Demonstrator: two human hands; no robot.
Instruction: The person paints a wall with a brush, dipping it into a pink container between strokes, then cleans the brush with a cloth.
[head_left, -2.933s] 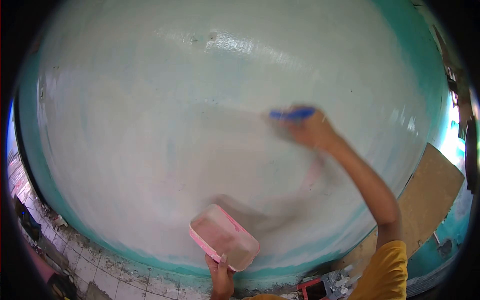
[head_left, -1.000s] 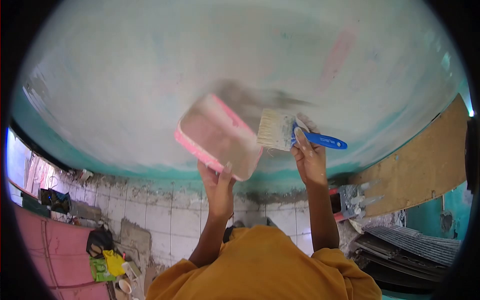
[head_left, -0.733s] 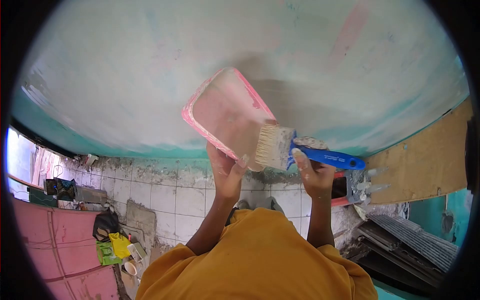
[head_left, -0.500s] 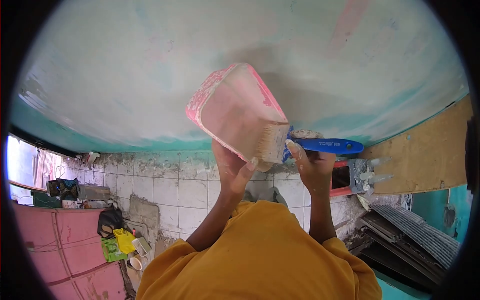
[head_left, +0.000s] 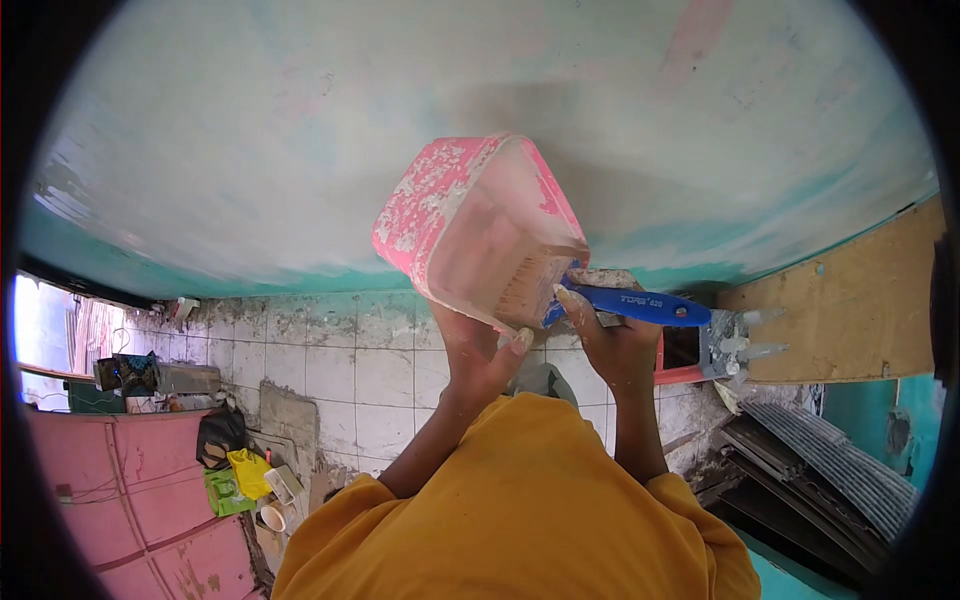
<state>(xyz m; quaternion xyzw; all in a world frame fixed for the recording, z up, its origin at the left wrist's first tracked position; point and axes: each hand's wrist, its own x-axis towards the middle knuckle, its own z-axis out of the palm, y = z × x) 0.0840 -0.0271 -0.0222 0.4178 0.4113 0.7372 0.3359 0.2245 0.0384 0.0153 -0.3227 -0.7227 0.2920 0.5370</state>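
Note:
My left hand (head_left: 477,350) grips a pink plastic tub (head_left: 428,195) from below, with the thumb over its near rim. Whitish smears cover the tub, which is tilted so that its open side faces me. In my right hand (head_left: 612,340) is a wide paintbrush (head_left: 640,304) with a blue handle, its fingers closed round the handle near the bristles. The brush's pale, coated bristles reach into the tub near the lower right corner. Both hands are in front of the wall (head_left: 300,170), which has a whitish coat over teal. What lies in the bottom of the tub is hard to make out.
White floor tiles (head_left: 325,385) run along the wall's foot. To the right stand a red and grey step-like object (head_left: 722,345), a brown board (head_left: 840,300) and stacked corrugated sheets (head_left: 830,450). At left are pink panels (head_left: 150,490), a yellow bag (head_left: 250,472) and a white cup (head_left: 277,516).
The tub has tipped further, showing more of its pink outer side. The brush has moved slightly left and down with my right hand, its bristles deeper in the tub.

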